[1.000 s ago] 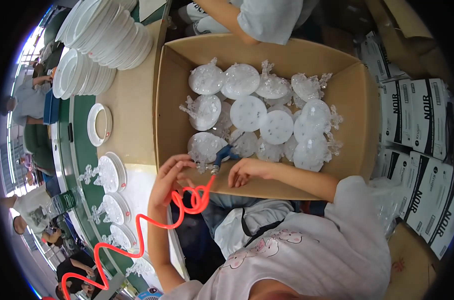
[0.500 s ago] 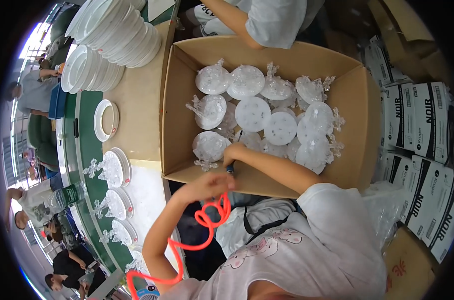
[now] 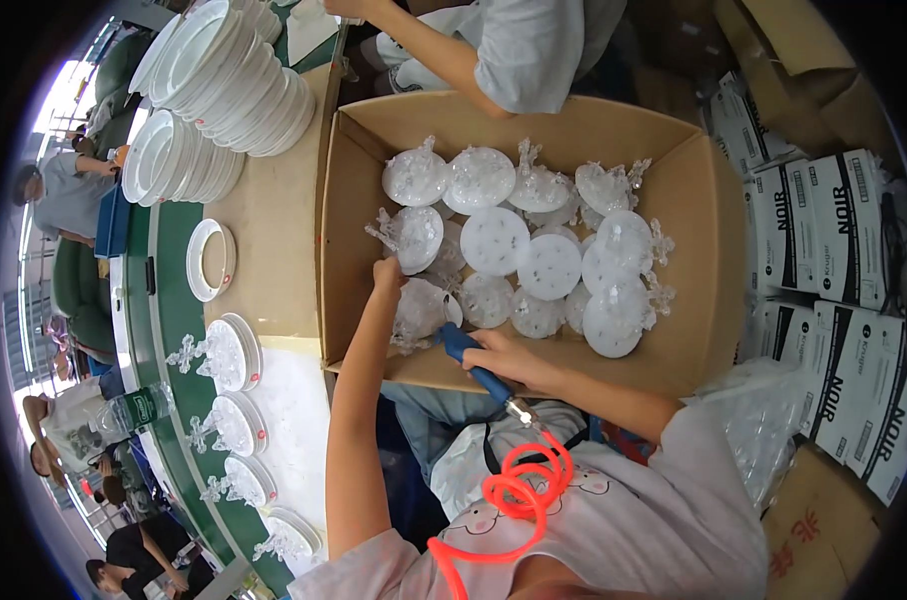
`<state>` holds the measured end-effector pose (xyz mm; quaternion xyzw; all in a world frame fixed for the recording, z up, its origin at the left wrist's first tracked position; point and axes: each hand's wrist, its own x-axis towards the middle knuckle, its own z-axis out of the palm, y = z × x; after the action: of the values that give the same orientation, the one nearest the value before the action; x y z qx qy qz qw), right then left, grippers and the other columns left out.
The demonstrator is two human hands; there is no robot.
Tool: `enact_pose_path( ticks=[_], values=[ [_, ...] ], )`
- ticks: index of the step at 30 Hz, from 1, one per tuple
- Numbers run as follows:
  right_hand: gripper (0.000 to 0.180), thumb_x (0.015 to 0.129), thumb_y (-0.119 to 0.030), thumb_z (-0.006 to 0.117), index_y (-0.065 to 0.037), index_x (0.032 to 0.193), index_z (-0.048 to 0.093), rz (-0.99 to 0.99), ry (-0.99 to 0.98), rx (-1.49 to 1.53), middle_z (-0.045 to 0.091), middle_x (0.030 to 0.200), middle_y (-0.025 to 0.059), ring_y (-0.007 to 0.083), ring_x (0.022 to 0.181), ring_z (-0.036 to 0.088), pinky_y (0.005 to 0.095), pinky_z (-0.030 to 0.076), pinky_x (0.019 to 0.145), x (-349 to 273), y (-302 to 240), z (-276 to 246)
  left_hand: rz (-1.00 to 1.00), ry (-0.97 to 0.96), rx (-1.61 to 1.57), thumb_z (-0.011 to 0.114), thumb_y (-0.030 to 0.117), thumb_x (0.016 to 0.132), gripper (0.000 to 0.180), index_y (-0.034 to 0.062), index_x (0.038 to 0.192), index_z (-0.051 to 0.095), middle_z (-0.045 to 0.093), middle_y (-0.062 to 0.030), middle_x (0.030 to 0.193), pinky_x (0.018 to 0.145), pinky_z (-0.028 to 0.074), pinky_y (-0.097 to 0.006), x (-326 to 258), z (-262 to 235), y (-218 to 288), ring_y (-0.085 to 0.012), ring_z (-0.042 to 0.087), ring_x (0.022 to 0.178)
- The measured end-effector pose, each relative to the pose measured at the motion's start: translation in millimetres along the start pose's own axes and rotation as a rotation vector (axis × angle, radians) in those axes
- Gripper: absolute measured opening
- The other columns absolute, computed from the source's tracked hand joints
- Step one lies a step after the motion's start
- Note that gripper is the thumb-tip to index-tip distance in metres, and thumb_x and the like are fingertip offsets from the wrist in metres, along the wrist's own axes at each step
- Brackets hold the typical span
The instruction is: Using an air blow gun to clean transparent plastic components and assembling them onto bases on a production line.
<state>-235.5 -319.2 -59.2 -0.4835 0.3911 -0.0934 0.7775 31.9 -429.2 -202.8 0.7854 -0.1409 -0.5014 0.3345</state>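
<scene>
One air gun [image 3: 489, 383] clamped in right grip [image 3: 502, 359]; left grip [image 3: 389, 273] near disc [image 3: 426, 303], closure unclear.

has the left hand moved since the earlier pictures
Yes. Judged against the cardboard box, the left hand has moved farther in, from around its near edge to close by its left wall.

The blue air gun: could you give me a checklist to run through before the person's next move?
1. Blue air gun held in the right hand: ok.
2. Its front end over the cardboard box: ok.
3. Red hose joined to its rear: ok.
4. Trigger released: cannot tell, too small to see.
5. Left hand gripping a white disc: cannot tell; the fingers are partly hidden.
</scene>
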Motion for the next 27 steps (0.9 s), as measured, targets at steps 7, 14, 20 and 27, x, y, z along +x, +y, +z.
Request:
enact_pose_path(
  ticks=[7, 14, 20, 27],
  values=[
    [0.064, 0.073, -0.025, 0.063, -0.004, 0.127, 0.037, 0.063, 0.07, 0.164, 0.049, 0.102, 0.0095, 0.0163, 0.092, 0.049, 0.0274, 0.04, 0.081, -28, -29, 4, -0.165, 0.017, -0.297, 0.045, 0.017, 0.079, 0.028, 0.0081, 0.101, 0.058, 0.059, -0.0085, 0.088, 0.054, 0.048, -0.035, 6, 9, 14, -0.0227, 0.058, 0.072],
    [0.067, 0.075, -0.016, 0.061, -0.004, 0.134, 0.03, 0.085, -0.059, 0.222, 0.051, 0.121, 0.0121, 0.0173, 0.104, 0.052, 0.0289, 0.038, 0.09, -33, -29, -23, -0.051, -0.09, -0.715, 0.032, 0.015, 0.089, 0.039, 0.0081, 0.124, 0.049, 0.053, -0.014, 0.121, 0.085, 0.048, -0.049, 4, 35, 23, -0.031, 0.054, 0.108],
    [0.052, 0.08, -0.017, 0.045, -0.002, 0.129, 0.035, 0.289, -0.138, 0.658, 0.058, 0.103, 0.0145, 0.0156, 0.089, 0.057, 0.0327, 0.046, 0.078, -55, -73, -46, -0.156, -0.033, -0.974, 0.03, 0.009, 0.09, 0.038, 0.001, 0.124, 0.045, 0.048, -0.0176, 0.127, 0.093, 0.042, -0.054, -10, 36, 33, -0.0336, 0.05, 0.114],
    [0.043, 0.076, -0.013, 0.05, 0.001, 0.116, 0.05, 0.027, -0.101, 0.236, 0.057, 0.081, 0.0079, 0.0117, 0.068, 0.056, 0.0282, 0.049, 0.067, -50, -76, -22, 0.127, 0.01, -0.805, 0.033, 0.025, 0.097, 0.034, 0.0109, 0.127, 0.04, 0.051, -0.0111, 0.122, 0.082, 0.049, -0.05, -33, 31, 21, -0.0303, 0.054, 0.107]
  ],
)
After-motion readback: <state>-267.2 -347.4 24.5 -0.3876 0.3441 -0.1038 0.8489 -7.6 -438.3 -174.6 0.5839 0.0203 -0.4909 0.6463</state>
